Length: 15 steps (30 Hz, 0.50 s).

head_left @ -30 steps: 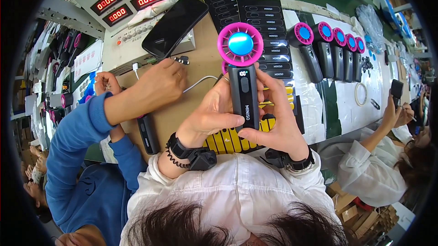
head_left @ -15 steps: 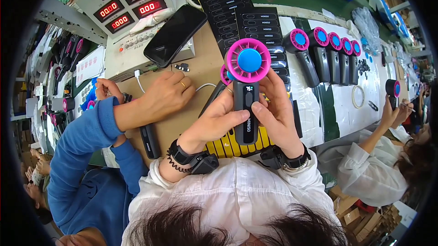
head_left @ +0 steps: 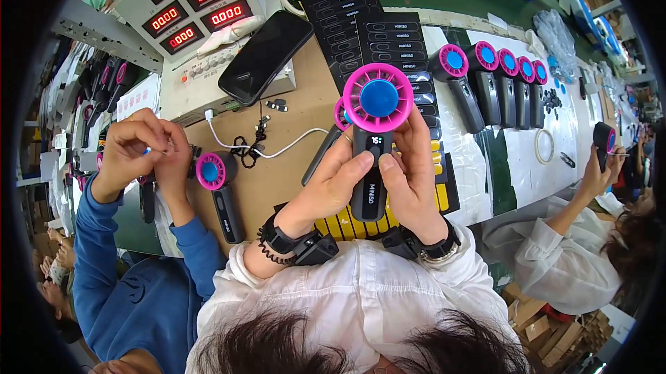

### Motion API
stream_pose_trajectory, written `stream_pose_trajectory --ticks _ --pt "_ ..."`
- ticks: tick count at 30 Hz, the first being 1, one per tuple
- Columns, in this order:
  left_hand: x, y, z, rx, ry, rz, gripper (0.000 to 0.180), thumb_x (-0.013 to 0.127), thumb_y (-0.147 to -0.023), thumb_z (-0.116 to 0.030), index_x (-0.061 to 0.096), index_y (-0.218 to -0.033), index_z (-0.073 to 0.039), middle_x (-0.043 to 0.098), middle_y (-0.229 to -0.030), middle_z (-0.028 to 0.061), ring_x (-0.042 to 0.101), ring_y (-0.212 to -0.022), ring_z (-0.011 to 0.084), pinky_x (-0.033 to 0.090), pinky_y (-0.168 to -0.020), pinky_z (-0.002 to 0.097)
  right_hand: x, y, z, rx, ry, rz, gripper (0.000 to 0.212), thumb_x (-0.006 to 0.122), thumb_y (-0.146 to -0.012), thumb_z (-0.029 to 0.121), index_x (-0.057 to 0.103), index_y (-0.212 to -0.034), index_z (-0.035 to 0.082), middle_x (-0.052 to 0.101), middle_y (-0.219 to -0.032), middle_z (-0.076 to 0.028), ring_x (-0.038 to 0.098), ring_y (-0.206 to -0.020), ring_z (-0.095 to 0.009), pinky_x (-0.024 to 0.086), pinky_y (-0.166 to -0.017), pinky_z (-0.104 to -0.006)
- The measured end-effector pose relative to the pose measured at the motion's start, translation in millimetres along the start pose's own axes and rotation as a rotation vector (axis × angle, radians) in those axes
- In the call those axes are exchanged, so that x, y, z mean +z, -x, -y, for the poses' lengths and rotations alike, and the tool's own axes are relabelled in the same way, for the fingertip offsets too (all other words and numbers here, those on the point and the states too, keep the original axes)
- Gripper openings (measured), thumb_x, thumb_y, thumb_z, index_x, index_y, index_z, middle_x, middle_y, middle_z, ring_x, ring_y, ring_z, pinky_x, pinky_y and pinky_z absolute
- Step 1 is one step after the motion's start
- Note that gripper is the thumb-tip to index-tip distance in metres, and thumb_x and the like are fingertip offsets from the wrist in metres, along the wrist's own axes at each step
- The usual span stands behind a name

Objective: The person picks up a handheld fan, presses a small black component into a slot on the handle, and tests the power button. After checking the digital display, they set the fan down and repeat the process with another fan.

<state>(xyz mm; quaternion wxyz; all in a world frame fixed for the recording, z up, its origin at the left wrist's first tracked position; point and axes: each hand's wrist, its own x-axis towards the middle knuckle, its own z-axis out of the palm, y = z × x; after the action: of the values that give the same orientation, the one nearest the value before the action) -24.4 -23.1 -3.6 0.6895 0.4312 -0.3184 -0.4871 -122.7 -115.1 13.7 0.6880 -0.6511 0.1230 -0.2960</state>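
Note:
Both my hands hold up a handheld fan (head_left: 377, 97) with a pink ring, a blue centre and a black handle showing a small lit display. My left hand (head_left: 325, 187) wraps the handle from the left, its thumb on the button area below the display. From the right, my right hand (head_left: 416, 183) grips the same handle, with its thumb lying along the front. Behind it, partly hidden, another fan (head_left: 324, 152) lies on the brown board. Under my hands a black tray with yellow slots (head_left: 340, 227) is partly covered.
A co-worker's hands (head_left: 149, 149) are at the left, near another fan (head_left: 211, 169). A white cable (head_left: 277, 154) crosses the board. Behind stand a meter box (head_left: 201, 62) bearing a black phone (head_left: 267, 58), and black slotted trays (head_left: 397, 41). Several fans (head_left: 488, 56) line the right side.
The co-worker's blue-sleeved arm has drawn back left, uncovering the fan and cable there. My left thumb has shifted up to the handle's button area. The fan I hold has dropped slightly.

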Motion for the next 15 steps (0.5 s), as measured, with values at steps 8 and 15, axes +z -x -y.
stream_pose_trajectory --ticks 8,15 --pt "2.6 -2.8 5.4 0.15 -0.25 -0.092 0.045 0.039 -0.095 -0.025 0.032 -0.131 0.0 0.049 -0.113 0.0065 0.049 -0.101 0.0116 0.04 -0.089 0.0276 -2.8 -2.3 -14.2 -0.064 0.043 -0.022 0.062 0.041 -0.085 0.004 0.012 -0.141 0.0 0.028 -0.141 -0.018 0.032 -0.13 -0.026 0.024 -0.106 -0.0361" --pt "0.8 -3.0 8.0 -0.022 -0.17 -0.143 0.041 0.03 -0.097 -0.032 0.04 -0.123 -0.002 0.055 -0.095 0.0055 0.054 -0.081 0.01 0.045 -0.074 0.0244 -3.4 -0.5 -17.7 0.067 -0.092 -0.054 0.066 0.044 -0.084 0.004 0.011 -0.141 0.002 0.026 -0.142 -0.016 0.028 -0.132 -0.025 0.024 -0.106 -0.0353"
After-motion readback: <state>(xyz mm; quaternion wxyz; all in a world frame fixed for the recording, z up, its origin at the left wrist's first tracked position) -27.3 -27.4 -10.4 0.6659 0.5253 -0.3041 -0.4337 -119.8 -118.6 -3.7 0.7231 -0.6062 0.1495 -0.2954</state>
